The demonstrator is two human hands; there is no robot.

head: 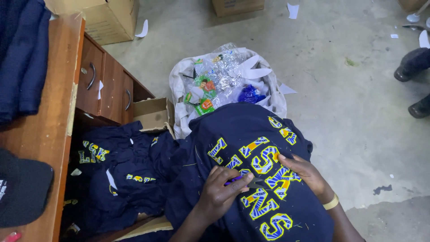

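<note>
A navy shirt (pixel 242 130) with large yellow and blue patterned letters lies spread over my lap. My left hand (pixel 219 190) grips small scissors with a purple handle (pixel 244 180), the blades pointing at the letters. My right hand (pixel 302 172) presses flat on the fabric beside the letters, fingers holding the cloth taut. A yellow band sits on my right wrist (pixel 331 202).
A pile of similar navy shirts (pixel 121 170) lies in a cardboard box at the left. A white sack of plastic wrappers and scraps (pixel 224 80) stands ahead. A wooden desk with drawers (pixel 58 103) is at left, holding dark cloth and a black cap. Another person's shoes (pixel 412 67) are at right.
</note>
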